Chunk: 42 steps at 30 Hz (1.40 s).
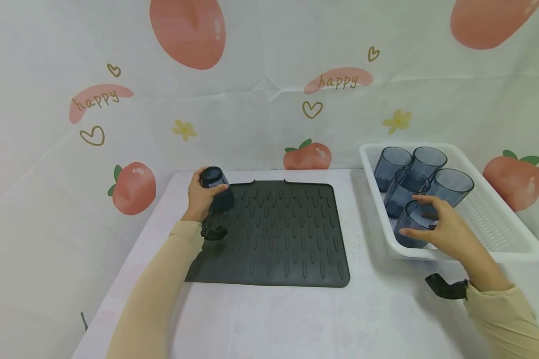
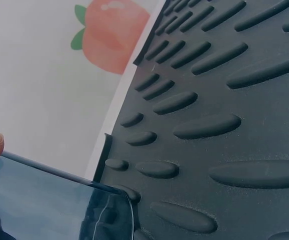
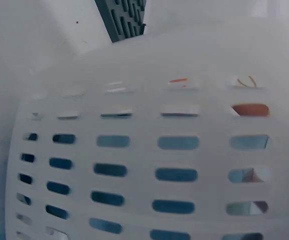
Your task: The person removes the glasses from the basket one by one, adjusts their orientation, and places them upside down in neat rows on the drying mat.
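Dark blue see-through glass, shaped like a short round tumbler (image 1: 223, 200), is in the left hand (image 1: 199, 198) of the person, apparently with its base upward and a little tilted. It is at the far left corner of a dark grey rectangular mat with raised ribs (image 1: 274, 234); whether its rim touches the mat, I cannot tell. The left grip holds this glass between thumb and fingers.

On the right, 5 similar blue glasses (image 1: 406, 194) stand or lean together inside a white plastic basket with slotted walls (image 1: 527, 249). The right hand (image 1: 453, 229) is at the nearest of these; its grip is rather wide, thumb and fingers curved about the rim, but I cannot tell if they press on it.

By my judgement the work is at an early stage: 1 glass is out at the mat, not yet released, and 5 are left in the basket.

Mat and basket rest on a white table (image 1: 269, 324), before a white cloth with printed red fruits (image 1: 251, 124).
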Available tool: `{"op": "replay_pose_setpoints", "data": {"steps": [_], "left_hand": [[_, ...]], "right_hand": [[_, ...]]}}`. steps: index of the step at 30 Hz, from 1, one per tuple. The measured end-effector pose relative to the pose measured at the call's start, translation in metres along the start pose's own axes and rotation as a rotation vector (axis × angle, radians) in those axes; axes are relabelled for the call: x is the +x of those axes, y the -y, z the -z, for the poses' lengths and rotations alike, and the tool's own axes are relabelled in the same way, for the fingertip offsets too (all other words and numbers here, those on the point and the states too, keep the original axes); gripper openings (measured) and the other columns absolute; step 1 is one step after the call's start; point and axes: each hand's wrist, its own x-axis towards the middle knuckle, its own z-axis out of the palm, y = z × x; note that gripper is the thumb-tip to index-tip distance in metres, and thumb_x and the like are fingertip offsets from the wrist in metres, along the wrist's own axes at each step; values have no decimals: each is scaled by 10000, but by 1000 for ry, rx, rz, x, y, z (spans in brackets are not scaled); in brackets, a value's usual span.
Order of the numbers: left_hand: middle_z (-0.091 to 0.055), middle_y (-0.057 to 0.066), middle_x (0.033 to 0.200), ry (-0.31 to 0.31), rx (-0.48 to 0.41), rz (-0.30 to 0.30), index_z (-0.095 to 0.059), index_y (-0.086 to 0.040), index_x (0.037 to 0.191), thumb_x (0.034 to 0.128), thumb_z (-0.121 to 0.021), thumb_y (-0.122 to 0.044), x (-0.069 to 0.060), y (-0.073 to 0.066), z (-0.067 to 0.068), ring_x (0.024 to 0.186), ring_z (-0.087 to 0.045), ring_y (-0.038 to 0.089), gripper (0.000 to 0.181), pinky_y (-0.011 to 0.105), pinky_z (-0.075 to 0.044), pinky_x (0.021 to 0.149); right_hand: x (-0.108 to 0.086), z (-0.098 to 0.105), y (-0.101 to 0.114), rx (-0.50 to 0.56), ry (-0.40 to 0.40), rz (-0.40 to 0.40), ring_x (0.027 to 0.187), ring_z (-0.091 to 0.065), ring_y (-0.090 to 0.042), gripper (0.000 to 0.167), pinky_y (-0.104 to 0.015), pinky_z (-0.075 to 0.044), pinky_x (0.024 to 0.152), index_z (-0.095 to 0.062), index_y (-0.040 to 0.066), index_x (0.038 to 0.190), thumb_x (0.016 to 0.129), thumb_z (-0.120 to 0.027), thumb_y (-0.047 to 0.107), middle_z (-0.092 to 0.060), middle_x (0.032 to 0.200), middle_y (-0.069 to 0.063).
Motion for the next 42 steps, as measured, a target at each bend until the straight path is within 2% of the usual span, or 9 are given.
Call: {"op": "replay_pose_setpoints", "data": {"steps": [8,11,18,25,35,42], "left_hand": [[-347,170,1496,11,14,19,-288,-65,1487,836,-705,46,-13,-21,-3,1364,-378,298,781,404,-374,1117],[-348,167,1496,11,12,23,-292,-65,1483,835,-706,46,-15,-23,-3,1362,-379,297,777,406,-373,1117],[-373,131,1481,-2,18,-5,-313,-110,1474,825,-742,-1,1,1,-1,1344,-399,264,786,403,-386,1103],[-389,121,1466,-12,27,-21,-331,-123,1461,815,-753,-5,2,4,0,1338,-406,263,781,400,-395,1096],[-393,124,1460,-14,20,-34,-330,-124,1455,814,-752,-3,2,6,0,1329,-416,270,778,407,-400,1090],[-397,120,1456,-11,7,-32,-327,-125,1457,816,-749,3,4,8,1,1325,-417,260,778,399,-396,1093]], "right_hand": [[-1,5,0,1,43,38,1105,-485,-575,914,-702,-418,874,-341,-14,1434,744,-849,306,-369,1373,-351],[-1,6,-1,0,45,34,1110,-488,-578,920,-699,-418,876,-345,-8,1436,740,-851,315,-369,1385,-350],[-2,5,-1,-32,-16,0,1107,-507,-539,926,-676,-423,848,-391,4,1428,714,-863,358,-450,1327,-330],[-6,1,-3,-56,-85,-38,1116,-494,-511,955,-662,-420,835,-406,2,1430,702,-858,423,-461,1302,-336],[-14,2,2,-30,-126,-54,1109,-501,-492,926,-625,-428,809,-410,11,1436,725,-845,413,-514,1234,-308],[-17,5,5,-31,-149,-129,1150,-470,-503,964,-634,-422,814,-357,47,1481,744,-816,467,-483,1304,-318]]}}
